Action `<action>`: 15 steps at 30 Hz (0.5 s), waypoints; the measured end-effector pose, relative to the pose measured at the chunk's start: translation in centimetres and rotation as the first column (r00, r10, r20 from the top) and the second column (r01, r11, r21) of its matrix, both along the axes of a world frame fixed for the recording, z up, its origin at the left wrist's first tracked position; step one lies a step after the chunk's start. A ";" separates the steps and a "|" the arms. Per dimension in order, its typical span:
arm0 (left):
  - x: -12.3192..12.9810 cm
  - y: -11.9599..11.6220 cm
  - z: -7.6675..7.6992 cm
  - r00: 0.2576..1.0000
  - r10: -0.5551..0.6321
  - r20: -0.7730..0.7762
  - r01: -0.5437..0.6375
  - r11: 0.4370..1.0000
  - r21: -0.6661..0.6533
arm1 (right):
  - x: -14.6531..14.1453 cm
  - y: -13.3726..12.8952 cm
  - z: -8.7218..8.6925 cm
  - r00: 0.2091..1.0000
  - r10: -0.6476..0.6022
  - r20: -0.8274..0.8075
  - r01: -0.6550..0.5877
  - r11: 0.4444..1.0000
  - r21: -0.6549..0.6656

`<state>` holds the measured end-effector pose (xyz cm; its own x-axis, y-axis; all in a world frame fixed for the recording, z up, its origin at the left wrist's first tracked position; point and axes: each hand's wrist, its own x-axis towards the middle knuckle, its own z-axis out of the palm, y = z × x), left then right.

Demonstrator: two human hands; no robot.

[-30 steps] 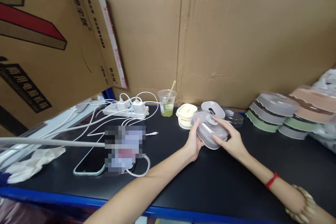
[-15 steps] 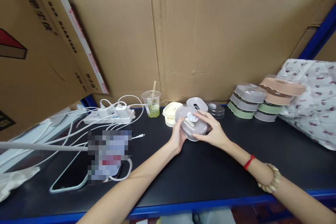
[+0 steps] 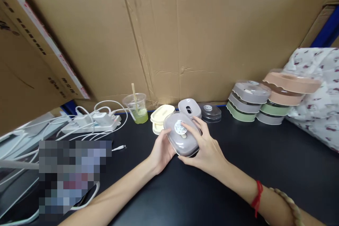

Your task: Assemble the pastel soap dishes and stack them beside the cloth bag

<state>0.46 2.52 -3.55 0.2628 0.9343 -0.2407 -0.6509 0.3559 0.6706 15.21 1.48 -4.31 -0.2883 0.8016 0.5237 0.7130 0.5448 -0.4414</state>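
Both hands have drawn the grey lidded box [image 3: 181, 139] nearer; its lid now tilts up.

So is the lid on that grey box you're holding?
Yes, shut: a clear lid covers the grey box, held between left hand and right hand.

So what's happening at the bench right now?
A person holds a grey oval container with a clear lid in both hands over the black table. The left hand cups its left end; the right hand wraps the right side, fingers lying over the lid. Behind it sit a cream container, a grey lid and a clear lid. Stacked containers stand to the right.
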 end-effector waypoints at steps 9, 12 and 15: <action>0.0 -0.1 0.0 0.996 -0.069 -0.057 0.069 0.998 -0.001 | 0.9 -0.1 1.2 0.921 0.039 0.387 -0.007 0.996 -0.084; 0.0 -0.2 -0.4 0.993 -0.100 -0.068 0.102 0.994 0.027 | 1.0 0.1 1.1 0.906 0.033 0.422 -0.055 0.998 0.039; 0.0 -0.3 -0.9 0.986 -0.142 -0.083 0.150 0.983 0.101 | 1.5 0.5 1.3 0.902 -0.009 0.432 -0.116 0.958 0.263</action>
